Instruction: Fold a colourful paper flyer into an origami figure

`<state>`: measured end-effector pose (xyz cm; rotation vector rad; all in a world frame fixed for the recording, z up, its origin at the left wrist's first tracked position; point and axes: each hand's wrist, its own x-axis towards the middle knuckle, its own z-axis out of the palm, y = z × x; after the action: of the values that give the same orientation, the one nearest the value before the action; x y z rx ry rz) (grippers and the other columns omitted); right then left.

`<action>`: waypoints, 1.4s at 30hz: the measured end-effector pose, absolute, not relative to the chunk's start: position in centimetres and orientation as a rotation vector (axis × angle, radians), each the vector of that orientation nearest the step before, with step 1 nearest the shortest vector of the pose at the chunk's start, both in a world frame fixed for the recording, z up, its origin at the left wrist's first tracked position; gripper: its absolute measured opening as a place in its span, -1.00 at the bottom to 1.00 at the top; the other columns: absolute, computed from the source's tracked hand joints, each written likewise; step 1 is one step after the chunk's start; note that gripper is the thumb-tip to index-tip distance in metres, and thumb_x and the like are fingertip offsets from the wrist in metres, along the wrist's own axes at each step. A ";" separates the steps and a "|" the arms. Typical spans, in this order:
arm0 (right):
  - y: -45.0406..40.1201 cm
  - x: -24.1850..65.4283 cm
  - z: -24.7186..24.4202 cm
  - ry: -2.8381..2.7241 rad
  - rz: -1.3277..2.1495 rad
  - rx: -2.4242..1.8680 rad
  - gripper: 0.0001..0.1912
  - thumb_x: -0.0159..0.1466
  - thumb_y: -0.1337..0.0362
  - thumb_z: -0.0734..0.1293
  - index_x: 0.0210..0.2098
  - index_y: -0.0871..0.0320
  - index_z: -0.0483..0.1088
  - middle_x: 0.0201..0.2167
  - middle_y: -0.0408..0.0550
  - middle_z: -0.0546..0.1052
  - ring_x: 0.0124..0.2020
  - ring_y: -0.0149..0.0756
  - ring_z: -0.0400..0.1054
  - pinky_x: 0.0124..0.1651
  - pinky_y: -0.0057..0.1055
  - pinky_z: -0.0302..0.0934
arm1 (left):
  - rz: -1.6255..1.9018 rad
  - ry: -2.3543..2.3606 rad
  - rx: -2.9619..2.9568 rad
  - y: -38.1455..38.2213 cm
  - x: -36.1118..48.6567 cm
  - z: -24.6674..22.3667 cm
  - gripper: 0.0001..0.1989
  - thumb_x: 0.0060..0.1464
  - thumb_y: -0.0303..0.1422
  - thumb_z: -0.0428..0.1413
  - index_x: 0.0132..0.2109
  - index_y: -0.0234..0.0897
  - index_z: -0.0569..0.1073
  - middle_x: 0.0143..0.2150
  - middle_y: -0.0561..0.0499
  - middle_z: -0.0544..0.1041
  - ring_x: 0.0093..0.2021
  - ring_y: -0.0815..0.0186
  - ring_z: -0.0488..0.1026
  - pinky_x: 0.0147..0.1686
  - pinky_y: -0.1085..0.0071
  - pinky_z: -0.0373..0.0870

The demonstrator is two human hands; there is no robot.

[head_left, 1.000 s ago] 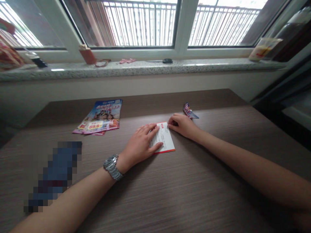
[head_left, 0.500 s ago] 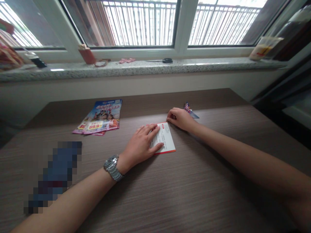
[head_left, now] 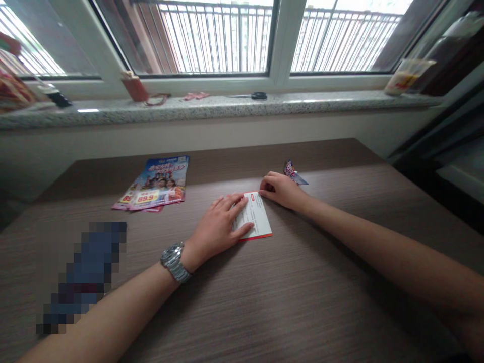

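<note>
A white printed sheet (head_left: 260, 218) with a red-orange bottom edge lies flat near the middle of the table. My left hand (head_left: 221, 222), with a metal watch on its wrist, rests on the sheet's left part with fingers spread. At the sheet's top right corner is my right hand (head_left: 280, 189), its fingers curled together; whether they pinch the corner is too small to tell. Just behind my right hand sits a small folded piece of colourful paper (head_left: 290, 170), partly raised.
Colourful flyers (head_left: 162, 181) overlap at the back left of the table (head_left: 234, 307). A blurred dark-blue item (head_left: 91, 262) lies left of my left forearm. The windowsill (head_left: 212, 108) holds scissors (head_left: 258, 96), a red container (head_left: 135, 88) and a plastic cup (head_left: 404, 78).
My right hand has moved slightly down, closer to the sheet's top right corner. My left hand stays on the sheet. The whole view has shifted a little.
</note>
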<state>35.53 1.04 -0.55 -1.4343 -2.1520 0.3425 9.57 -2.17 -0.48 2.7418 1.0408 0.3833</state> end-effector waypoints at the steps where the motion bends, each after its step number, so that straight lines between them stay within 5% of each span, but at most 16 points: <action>1: 1.0 35.5 -0.5 -2.165 0.348 -1.435 -0.90 0.26 0.40 0.45 -0.36 0.17 0.46 -0.33 -0.11 0.43 -0.35 -0.35 0.36 -0.26 -0.43 0.23 | 0.387 1.040 2.738 -2.2 9.6 -0.5 -0.31 0.30 0.01 0.05 0.44 -0.18 0.19 0.45 -0.13 0.22 0.41 0.01 0.19 0.44 0.00 0.01; 42: -9.2 36.0 0.7 -2.336 0.695 -1.202 -0.91 0.34 0.31 0.42 -0.29 0.15 0.44 -0.28 -0.06 0.46 -0.18 -0.23 0.33 -0.15 -0.36 0.21 | 0.365 1.049 2.765 -2.0 9.5 -0.8 -0.30 0.31 0.04 0.02 0.44 -0.20 0.18 0.46 -0.13 0.19 0.42 0.01 0.17 0.43 0.01 0.04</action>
<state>35.98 -9.16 0.74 -1.2021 -2.3359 0.6955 9.50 -2.00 -0.80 2.7650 1.0487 0.3649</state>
